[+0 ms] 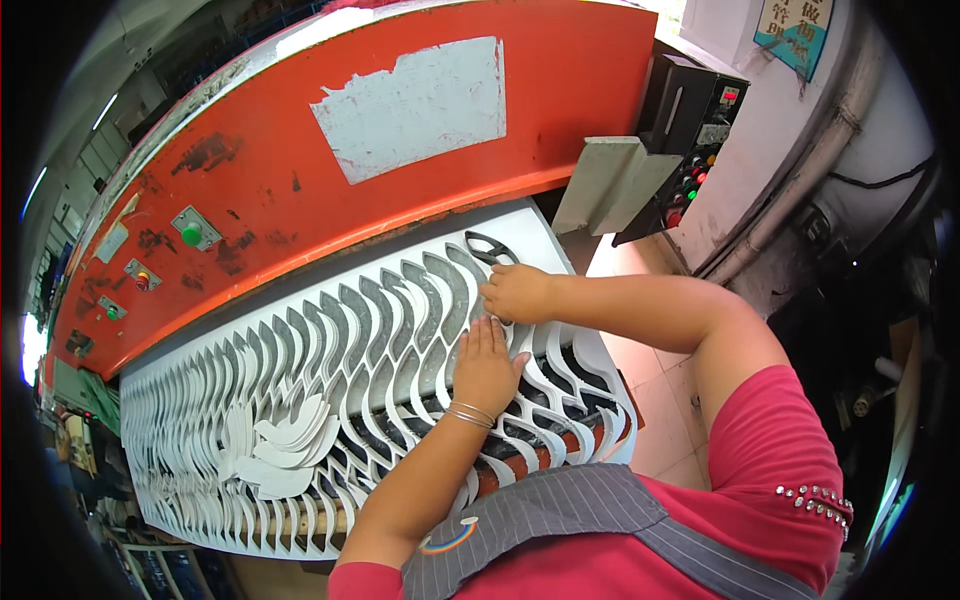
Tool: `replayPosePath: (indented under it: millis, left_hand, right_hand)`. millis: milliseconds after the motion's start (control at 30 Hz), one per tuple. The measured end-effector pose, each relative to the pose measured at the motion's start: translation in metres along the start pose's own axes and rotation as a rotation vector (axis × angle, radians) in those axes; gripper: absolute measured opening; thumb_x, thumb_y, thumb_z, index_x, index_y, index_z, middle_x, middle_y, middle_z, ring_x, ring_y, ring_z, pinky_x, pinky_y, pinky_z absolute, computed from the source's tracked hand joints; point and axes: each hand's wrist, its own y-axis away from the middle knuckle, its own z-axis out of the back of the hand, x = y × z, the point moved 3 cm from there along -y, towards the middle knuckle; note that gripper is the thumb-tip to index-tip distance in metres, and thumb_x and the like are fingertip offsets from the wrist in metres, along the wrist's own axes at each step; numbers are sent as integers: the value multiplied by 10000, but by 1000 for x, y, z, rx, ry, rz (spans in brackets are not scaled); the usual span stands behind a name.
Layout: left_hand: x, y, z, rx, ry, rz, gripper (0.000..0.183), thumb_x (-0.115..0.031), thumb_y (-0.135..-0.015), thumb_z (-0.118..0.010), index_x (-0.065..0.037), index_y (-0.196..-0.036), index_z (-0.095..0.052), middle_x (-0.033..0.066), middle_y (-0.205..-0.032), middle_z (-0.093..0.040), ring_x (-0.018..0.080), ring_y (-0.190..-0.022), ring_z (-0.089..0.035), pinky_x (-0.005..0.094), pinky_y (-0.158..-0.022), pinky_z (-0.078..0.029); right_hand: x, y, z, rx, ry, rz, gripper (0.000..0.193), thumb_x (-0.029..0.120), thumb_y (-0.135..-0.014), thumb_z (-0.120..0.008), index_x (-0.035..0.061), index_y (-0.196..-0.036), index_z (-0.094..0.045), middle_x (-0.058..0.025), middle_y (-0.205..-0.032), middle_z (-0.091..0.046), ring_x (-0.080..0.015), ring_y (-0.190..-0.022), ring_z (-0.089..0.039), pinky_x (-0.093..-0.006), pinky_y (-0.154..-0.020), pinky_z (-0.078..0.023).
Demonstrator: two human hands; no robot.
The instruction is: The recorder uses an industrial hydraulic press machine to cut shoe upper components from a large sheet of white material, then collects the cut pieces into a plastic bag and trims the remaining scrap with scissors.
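Note:
A broad white sheet (pixel 545 245) lies before me, punched through with rows of curved, leaf-like holes. Near its far right end is a dark curved cutting die (pixel 490 243), an open-frame shape. My right hand (pixel 518 293) is closed on it, fingers curled over its middle and hiding part of it. Just nearer and to the left, my left hand (pixel 485 375) rests flat on the punched sheet, fingers stretched out, bangles at the wrist. Left of that hand, a loose pile of curved white cut pieces (pixel 295 445) lies on the sheet.
A red machine beam (pixel 400 120) with push buttons (pixel 192 235) spans the far side, close above the sheet. A black control box (pixel 700 140) with lit buttons and a grey metal bracket (pixel 612 185) stand at the far right. A pipe (pixel 810 170) runs beside the wall.

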Motion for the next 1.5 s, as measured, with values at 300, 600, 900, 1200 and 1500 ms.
replayPosePath:
  millis: [300,600,900,1200,1500]
  left_hand:
    - [14,5,2,52,13,38,800,-512,-857,-531,92,-1355,-364,279,-1421,-337,379,-1343,-306,461,-1119,-197]
    - [-67,50,109,161,1224,42,698,-289,-837,-683,71,-1330,-344,260,-1325,-440,301,-1259,-424,385,-1051,-324]
    - [-72,120,132,469,1752,375,585,2,-755,-739,-25,-1249,-427,78,-1149,-585,163,-1031,-590,308,-881,-486]
    - [-78,146,134,466,1555,297,576,-33,-744,-774,-12,-1192,-412,78,-1110,-586,131,-995,-589,293,-882,-479]
    - [-75,123,143,225,1105,282,588,-272,-645,-872,4,-1056,-556,58,-942,-651,108,-835,-612,266,-747,-498]
  right_hand:
    - [-52,78,152,-222,-724,-277,412,78,-597,-728,38,-976,-573,-146,-929,-595,-311,-878,-586,-370,-781,-482]
    - [85,146,104,-564,-1499,-733,475,295,-731,-797,7,-1032,-570,-41,-845,-599,-127,-791,-574,-287,-730,-481]
    - [168,137,95,-412,-1637,-125,389,155,-816,-649,24,-1160,-524,-151,-1001,-643,-221,-889,-631,-334,-779,-485]
    - [206,130,87,-519,-1535,-273,546,120,-755,-655,44,-1255,-451,-163,-812,-658,-313,-716,-670,-353,-647,-513]
    - [192,119,97,-531,-1542,-510,437,151,-820,-679,47,-1210,-510,-114,-944,-675,-216,-775,-667,-327,-674,-508]
